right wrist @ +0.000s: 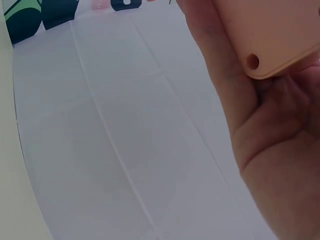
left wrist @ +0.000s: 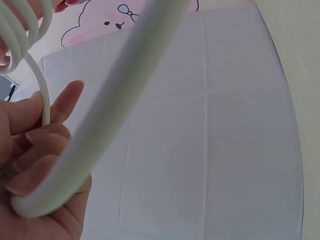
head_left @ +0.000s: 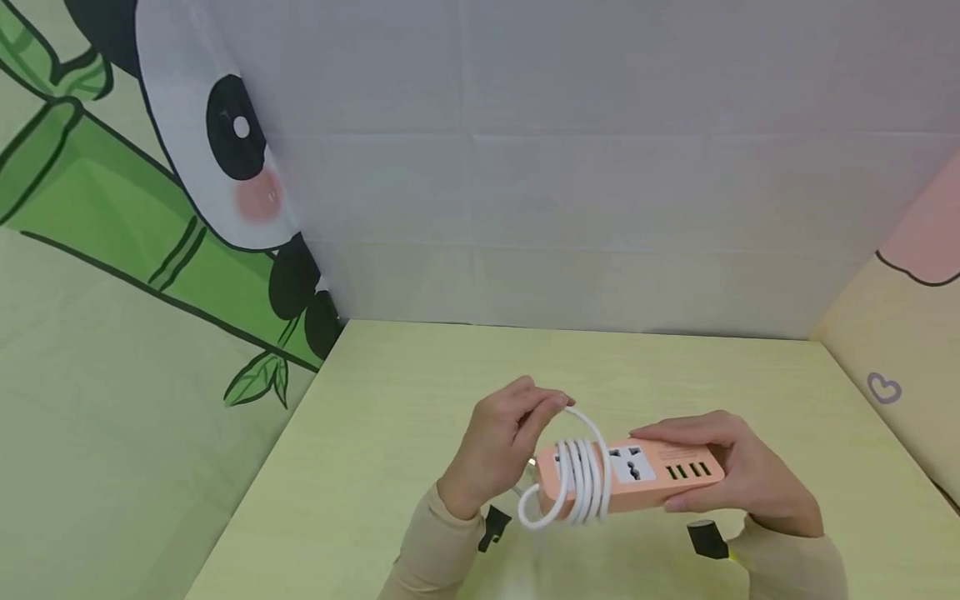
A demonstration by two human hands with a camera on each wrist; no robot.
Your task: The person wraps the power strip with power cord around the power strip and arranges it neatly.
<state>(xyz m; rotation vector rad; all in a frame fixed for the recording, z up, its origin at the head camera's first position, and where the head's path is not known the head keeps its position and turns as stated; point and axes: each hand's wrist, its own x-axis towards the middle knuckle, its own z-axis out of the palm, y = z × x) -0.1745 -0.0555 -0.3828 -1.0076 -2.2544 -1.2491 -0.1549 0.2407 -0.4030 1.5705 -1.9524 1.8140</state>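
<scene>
An orange power strip (head_left: 652, 467) with white socket panels and several USB slots is held above the table. My right hand (head_left: 757, 475) grips its right end, thumb on the near side and fingers on the far side. Around its left part runs a white cord (head_left: 585, 479) in several turns. My left hand (head_left: 498, 437) pinches the cord just above the strip's left end. In the left wrist view the cord (left wrist: 115, 95) passes through the curled left fingers (left wrist: 47, 145). The right wrist view shows the strip's underside (right wrist: 280, 35) against the right palm (right wrist: 275, 130).
A pale yellow table (head_left: 405, 383) lies below the hands. A plain light wall (head_left: 570, 183) stands behind it. The left wall has a panda and bamboo print (head_left: 150, 192), and a printed wall (head_left: 900, 350) borders the right side.
</scene>
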